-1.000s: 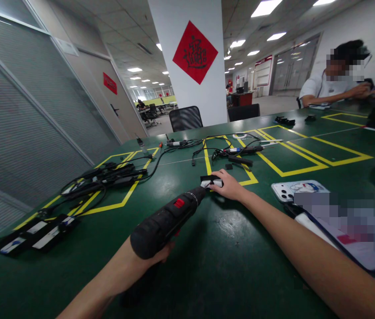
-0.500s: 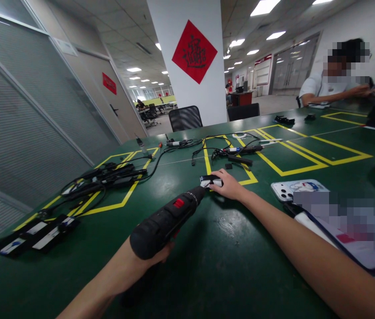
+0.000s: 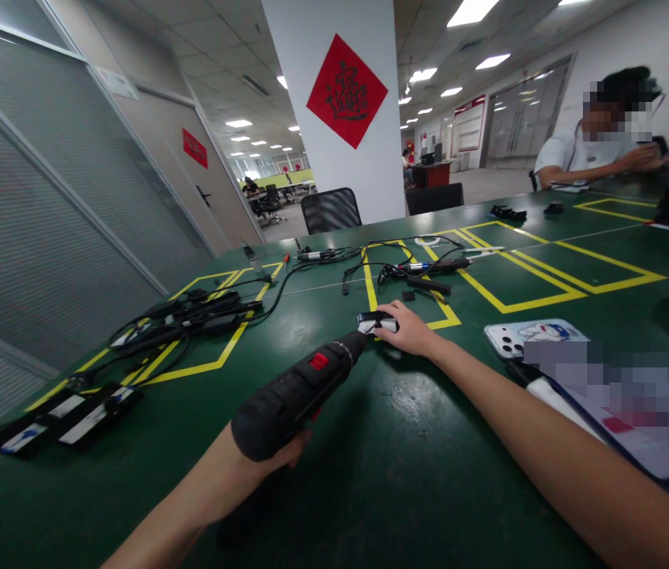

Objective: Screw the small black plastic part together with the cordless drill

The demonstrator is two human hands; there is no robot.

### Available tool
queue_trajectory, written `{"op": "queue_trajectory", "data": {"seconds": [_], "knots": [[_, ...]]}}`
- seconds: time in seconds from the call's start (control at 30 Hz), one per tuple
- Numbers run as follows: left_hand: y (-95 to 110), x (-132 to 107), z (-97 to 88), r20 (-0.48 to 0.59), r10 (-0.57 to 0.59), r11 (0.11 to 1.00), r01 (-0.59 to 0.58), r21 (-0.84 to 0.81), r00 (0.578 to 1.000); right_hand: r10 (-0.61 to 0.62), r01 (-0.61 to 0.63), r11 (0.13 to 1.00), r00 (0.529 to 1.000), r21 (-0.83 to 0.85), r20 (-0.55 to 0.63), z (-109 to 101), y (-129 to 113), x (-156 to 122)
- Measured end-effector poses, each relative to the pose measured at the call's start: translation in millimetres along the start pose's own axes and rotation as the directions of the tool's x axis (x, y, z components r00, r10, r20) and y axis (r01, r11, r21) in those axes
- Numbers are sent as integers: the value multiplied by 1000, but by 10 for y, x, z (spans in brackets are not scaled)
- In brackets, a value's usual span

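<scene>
My left hand (image 3: 287, 457) is wrapped round the grip of a black cordless drill (image 3: 292, 393) with a red switch on top. The drill body hides most of those fingers. Its chuck end points away from me, up to a small black and silver-white block (image 3: 377, 322) on the green table. Whether the bit touches the block cannot be made out. With thumb and fingers, my right hand (image 3: 410, 329) grips that block from its right side and keeps it against the tabletop.
Black cables and adapters (image 3: 216, 312) lie at left, near flat black-and-white pieces (image 3: 82, 417). Beyond my right hand are a pen-like tool (image 3: 429, 268) and a small black piece (image 3: 408, 296). A phone (image 3: 532, 336) lies at right. A person (image 3: 583, 154) sits across the table.
Both my hands, the drill and the block stay practically where they were. Across the table, the seated person's head and hands have shifted slightly.
</scene>
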State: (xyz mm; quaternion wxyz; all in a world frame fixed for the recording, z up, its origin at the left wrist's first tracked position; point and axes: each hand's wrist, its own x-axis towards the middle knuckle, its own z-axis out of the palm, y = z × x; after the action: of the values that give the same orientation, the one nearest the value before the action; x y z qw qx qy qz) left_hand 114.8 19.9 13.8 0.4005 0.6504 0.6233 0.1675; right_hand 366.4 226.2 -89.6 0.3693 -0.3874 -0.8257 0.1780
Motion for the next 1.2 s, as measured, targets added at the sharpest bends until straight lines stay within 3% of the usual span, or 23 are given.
{"op": "queue_trajectory", "data": {"seconds": [0.37, 0.53, 1.2], "knots": [[-7, 0, -4, 24, 9, 1000, -8, -24, 1000, -1, 1, 1000, 1000, 1, 2, -1, -8, -1], [35, -8, 7, -5, 11, 1000, -11, 28, 1000, -1, 1, 1000, 1000, 7, 4, -1, -4, 3], [1, 8, 17, -41, 22, 1000, -22, -18, 999, 8, -8, 1000, 1000, -3, 4, -18, -28, -4]]}}
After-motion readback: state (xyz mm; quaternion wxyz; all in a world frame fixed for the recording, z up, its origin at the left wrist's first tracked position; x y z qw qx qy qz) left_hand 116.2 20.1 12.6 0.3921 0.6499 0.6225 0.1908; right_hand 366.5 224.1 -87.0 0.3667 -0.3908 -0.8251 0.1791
